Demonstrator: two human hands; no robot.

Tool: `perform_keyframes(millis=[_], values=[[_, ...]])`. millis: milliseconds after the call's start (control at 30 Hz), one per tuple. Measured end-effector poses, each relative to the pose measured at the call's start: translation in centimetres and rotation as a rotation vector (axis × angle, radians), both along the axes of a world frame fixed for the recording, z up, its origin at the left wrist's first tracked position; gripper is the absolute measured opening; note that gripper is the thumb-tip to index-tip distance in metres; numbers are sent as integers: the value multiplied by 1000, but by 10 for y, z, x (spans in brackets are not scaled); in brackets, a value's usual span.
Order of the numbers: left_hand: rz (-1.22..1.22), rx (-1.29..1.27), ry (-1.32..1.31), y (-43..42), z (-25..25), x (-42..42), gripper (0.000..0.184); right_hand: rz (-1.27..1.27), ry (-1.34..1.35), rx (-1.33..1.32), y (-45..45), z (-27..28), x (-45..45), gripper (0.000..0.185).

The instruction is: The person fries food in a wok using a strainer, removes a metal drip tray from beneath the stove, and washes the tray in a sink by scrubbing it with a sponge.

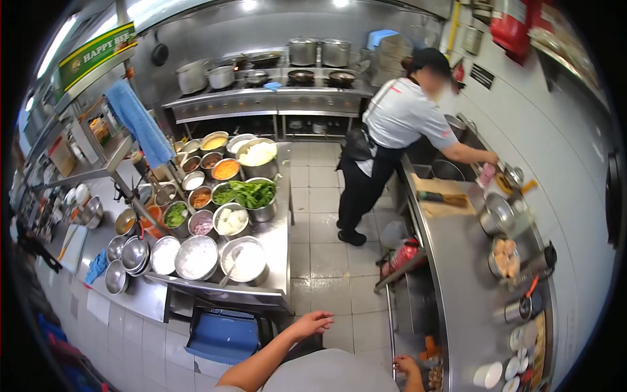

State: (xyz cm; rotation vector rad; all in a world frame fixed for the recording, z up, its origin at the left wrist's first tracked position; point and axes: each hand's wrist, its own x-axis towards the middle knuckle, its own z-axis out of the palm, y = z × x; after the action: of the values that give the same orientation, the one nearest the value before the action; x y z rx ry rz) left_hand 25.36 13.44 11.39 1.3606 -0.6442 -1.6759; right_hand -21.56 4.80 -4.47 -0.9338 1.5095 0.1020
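Note:
My left hand (312, 325) is in front of my body at the bottom middle, above the tiled floor. Its fingers are loosely bent and apart, with nothing in them. Lower right, my right hand (406, 366) has its fingers curled at an upright metal bar (390, 313) along the front of the right-hand counter. Just beyond that hand, orange items (430, 347) show on a low shelf under the counter. Nearest my left hand is the corner of the steel prep table (279, 287), with a blue bin (225, 336) below it.
Several bowls and pots cover the prep table, including leafy greens (248, 193) and a bowl of white powder (244, 259). A co-worker (408, 117) stands by the sink, reaching over the right counter (457, 274). Stoves (274, 101) line the back wall.

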Motion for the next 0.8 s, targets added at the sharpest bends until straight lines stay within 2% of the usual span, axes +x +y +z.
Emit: perform_keyframes(millis=[67,200,267,300,367,400,467,600,733,800], values=[[-84,-66,19,-30,2,11,44,-111,15,-80,-36,0,-2,12],[-86,-130,6,-80,56,27,44,-203,-67,-63,-94,-6,17,13],[-60,-151,17,-101,76,34,43,-180,-105,-13,-121,-23,27,25],[-39,-168,36,-109,80,37,43,-162,-103,-6,-134,-25,39,25],[12,-157,80,-125,75,44,43,-63,-15,-55,-161,-27,66,40],[45,-155,121,-133,71,47,43,-32,-10,-46,-183,-32,79,40],[89,-125,98,-153,71,58,43,-73,-48,45,-228,-48,107,52],[182,-93,21,-205,78,84,43,158,-95,56,-328,-32,188,34],[303,-123,-120,-251,99,114,44,397,-142,-7,-435,-12,272,25],[378,-102,-149,-263,104,129,45,439,-254,-33,-484,-3,316,24]])
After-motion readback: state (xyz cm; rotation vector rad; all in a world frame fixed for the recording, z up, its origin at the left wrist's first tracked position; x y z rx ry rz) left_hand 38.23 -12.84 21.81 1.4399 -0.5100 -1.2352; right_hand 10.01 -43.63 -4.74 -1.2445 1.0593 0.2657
